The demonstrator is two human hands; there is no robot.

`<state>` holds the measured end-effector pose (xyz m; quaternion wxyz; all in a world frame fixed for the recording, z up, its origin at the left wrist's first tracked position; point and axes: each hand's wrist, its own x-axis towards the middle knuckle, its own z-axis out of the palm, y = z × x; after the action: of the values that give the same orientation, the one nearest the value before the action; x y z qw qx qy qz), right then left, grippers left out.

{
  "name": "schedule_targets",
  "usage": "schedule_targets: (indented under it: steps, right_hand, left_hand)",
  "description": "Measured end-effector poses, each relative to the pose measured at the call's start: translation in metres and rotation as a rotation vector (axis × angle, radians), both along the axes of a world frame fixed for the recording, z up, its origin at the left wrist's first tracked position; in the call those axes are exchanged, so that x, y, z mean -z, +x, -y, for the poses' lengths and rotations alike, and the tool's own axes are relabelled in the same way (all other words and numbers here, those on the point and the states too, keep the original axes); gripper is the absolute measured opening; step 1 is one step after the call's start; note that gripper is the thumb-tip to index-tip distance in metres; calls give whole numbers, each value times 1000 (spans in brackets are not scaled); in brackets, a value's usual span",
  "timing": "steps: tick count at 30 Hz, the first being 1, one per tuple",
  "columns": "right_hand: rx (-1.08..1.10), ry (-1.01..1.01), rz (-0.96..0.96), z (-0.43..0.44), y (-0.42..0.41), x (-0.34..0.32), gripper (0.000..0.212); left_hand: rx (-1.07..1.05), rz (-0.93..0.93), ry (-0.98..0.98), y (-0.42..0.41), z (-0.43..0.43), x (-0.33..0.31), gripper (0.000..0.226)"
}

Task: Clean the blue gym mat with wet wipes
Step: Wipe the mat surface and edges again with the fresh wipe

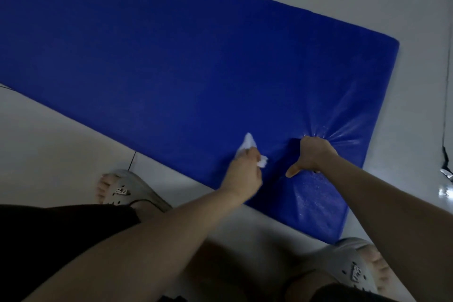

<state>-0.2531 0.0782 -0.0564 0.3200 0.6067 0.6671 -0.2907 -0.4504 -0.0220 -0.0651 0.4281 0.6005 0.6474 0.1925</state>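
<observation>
Lower centre of frame, by the near long edge of the blue gym mat (171,56): left hand (245,175), fingers closed round a crumpled white wet wipe (247,146), one corner sticking up, a tuft out at the thumb side. Just to its right: right hand (312,157), fingers curled and dug into the cover, thumb stuck out to the lower left, creases fanning from the knuckles toward the right end. Gripping a pinch of cover or only pressing down: cannot tell.

Mat: flat on pale floor (49,130), running from upper left to lower right; wet-looking sheen only at the lower-right end.

Hazards, as judged:
- Wipe catching on the creases, skipping the folds, leaving streaks; cause, cover strained under the right hand.
- Wipe sliding off the near edge onto the floor and picking up grit; cause, working so close to that edge.
- Balled wipe meeting the cover with little face; cause, tight bunching.
- Palm slipping on damp cover if leaned on.

Edges and room: near edge just beyond left clog (122,189); lower-right corner close to right clog (355,270). Short end at right, bare floor past it; dark cord-like item (445,154) at the far right edge, well apart. Wide open blue to the upper left, running out of frame; probably out of reach without shifting the feet.
</observation>
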Motion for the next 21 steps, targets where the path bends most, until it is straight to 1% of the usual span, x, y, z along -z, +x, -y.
schedule_targets:
  steps: [3, 5, 6, 8, 10, 12, 13, 14, 15, 16, 17, 18, 19, 20, 21]
  right_hand:
    - [6, 5, -1, 0, -1, 0, 82]
    - [-2, 5, 3, 0, -2, 0, 87]
    - [-3, 7, 5, 0, -1, 1, 88]
    - [-6, 19, 5, 0, 0, 2, 84]
    - [-11, 23, 1, 1, 1, 3, 80]
    - [-11, 14, -13, 1, 2, 3, 78]
    - [-8, 11, -19, 1, 2, 2, 79]
    - [-5, 9, -21, 0, 2, 1, 79]
    - [-5, 7, -19, 0, 2, 1, 79]
    - [-11, 4, -14, 0, 2, 0, 79]
    - [-17, 0, -10, 0, 2, 0, 78]
    - [-19, -4, -8, 0, 1, -1, 78]
    - [-16, -5, -10, 0, 0, -1, 79]
    - [-11, -6, -12, 0, 0, -2, 78]
    - [-6, -7, -13, 0, 0, -2, 78]
  left_hand:
    - [188, -31, 16, 31, 16, 2, 30]
    - [319, -125, 72, 32, 16, 3, 36]
    - [398, -190, 115, 28, 14, 3, 39]
    - [573, -291, 176, 10, 7, 1, 33]
    - [726, -315, 214, -16, -1, -1, 29]
    - [787, -380, 239, -50, -10, -3, 39]
    - [743, -439, 229, -70, -16, -3, 48]
    - [651, -515, 181, -92, -22, -2, 52]
    - [516, -588, 101, -112, -28, -2, 50]
    - [356, -661, 30, -131, -32, -2, 41]
    - [197, -722, -21, -146, -33, -1, 25]
    - [74, -744, -51, -152, -32, -2, 17]
    - [-15, -736, -68, -149, -29, -4, 24]
    - [-95, -671, -85, -140, -26, -4, 26]
    - [-159, -582, -96, -125, -22, -4, 23]
